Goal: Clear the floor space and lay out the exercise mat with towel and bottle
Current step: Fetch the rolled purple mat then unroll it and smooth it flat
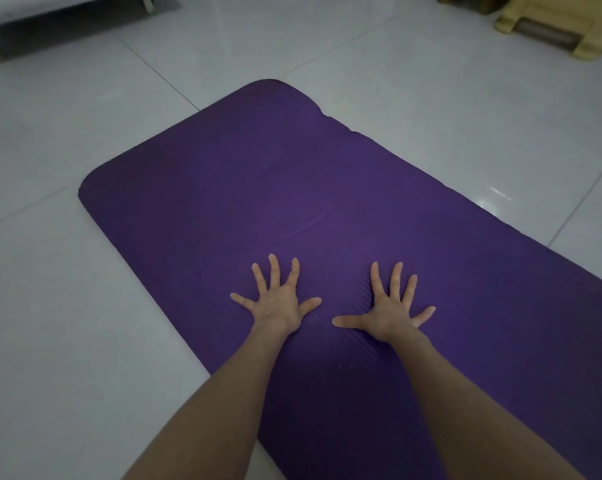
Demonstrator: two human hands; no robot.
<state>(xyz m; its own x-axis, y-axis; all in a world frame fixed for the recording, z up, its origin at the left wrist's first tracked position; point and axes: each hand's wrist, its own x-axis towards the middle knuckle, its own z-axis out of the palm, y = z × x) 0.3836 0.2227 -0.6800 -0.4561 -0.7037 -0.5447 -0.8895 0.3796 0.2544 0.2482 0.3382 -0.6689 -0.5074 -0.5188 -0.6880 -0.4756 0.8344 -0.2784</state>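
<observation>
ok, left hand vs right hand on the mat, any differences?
The left hand lies nearer the mat's long edge; the right hand sits nearer its middle. The left hand reaches slightly farther forward than the right hand. The right hand's thumb points sideways; the left hand's thumb angles forward. Both press flat on the mat, fingers spread.

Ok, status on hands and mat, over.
Left hand and right hand flat on purple mat, fingers spread. Mat unrolled on tile floor, far edge rippled. Towel, bottle not in view.
</observation>
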